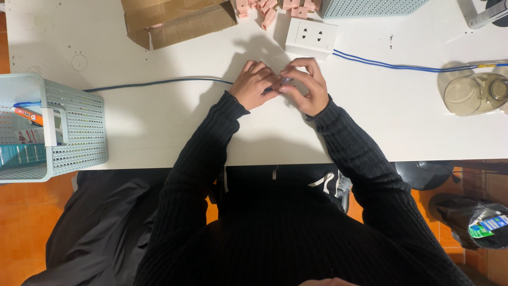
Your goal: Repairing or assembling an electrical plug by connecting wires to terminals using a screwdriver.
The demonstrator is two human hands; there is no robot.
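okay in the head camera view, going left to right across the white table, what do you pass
Pale blue basket → cardboard box → left hand → right hand → clear glass jar.

Bare surface (159,122) lies open on both sides of the hands. Just beyond the fingers stands a white socket block (311,36), with pink blocks (270,9) and a torn cardboard box (177,21) behind it. A blue cable (153,83) crosses the left side, and a double blue wire (402,66) crosses the right. A mesh basket (74,132) blocks the left edge, and a glass jar (473,94) blocks the right.
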